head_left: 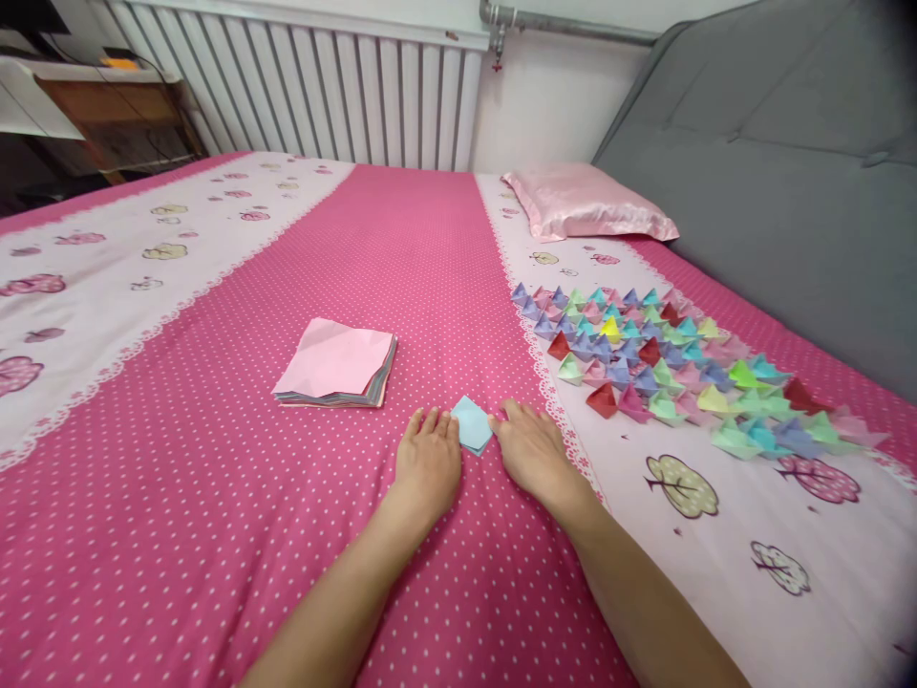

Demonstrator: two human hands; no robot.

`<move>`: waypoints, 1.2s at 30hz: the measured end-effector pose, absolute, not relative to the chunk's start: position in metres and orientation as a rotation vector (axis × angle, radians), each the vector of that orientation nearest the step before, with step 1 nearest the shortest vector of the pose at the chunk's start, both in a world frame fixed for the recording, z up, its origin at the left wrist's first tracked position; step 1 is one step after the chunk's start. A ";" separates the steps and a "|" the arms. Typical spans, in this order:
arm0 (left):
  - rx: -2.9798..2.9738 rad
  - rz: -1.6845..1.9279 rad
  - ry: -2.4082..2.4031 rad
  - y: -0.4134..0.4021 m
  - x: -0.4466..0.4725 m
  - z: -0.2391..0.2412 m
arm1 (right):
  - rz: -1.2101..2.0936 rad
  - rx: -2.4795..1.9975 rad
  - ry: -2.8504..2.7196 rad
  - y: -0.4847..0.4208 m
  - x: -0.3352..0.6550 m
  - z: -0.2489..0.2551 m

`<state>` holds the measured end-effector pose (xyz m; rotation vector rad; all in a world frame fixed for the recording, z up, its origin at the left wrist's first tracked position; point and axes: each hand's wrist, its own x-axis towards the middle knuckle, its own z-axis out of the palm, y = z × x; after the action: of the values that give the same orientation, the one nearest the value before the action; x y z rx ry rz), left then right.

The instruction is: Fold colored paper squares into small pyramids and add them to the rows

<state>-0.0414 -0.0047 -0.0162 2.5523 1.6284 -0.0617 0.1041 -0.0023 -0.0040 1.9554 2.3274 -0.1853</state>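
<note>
A small light blue folded paper [471, 426] lies on the pink dotted bedspread, one corner pointing away from me. My left hand [431, 461] rests palm down at its left corner, fingers stretched out and the index side touching the edge. On the other side, my right hand [531, 447] lies low with its thumb at the paper's right corner and its fingers extended over the cloth. Neither hand lifts the paper. Left of my hands sits a stack of square paper sheets [340, 358], a pink one on top.
Rows of small folded paper boats [649, 354] in many colours stand on the right. Behind them is a pink satin pillow [587, 201], beside a grey padded headboard [774, 162]. A white radiator [344, 91] runs along the far wall. The bedspread [401, 225] has some wrinkles.
</note>
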 end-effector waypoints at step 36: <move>2.439 0.365 1.472 0.015 -0.057 -0.008 | -0.763 1.713 3.056 0.026 0.138 -0.016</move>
<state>-0.0574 0.0146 -0.0075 2.4385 1.4717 0.3652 0.1379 0.0258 -0.0161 1.7135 3.0561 -0.7634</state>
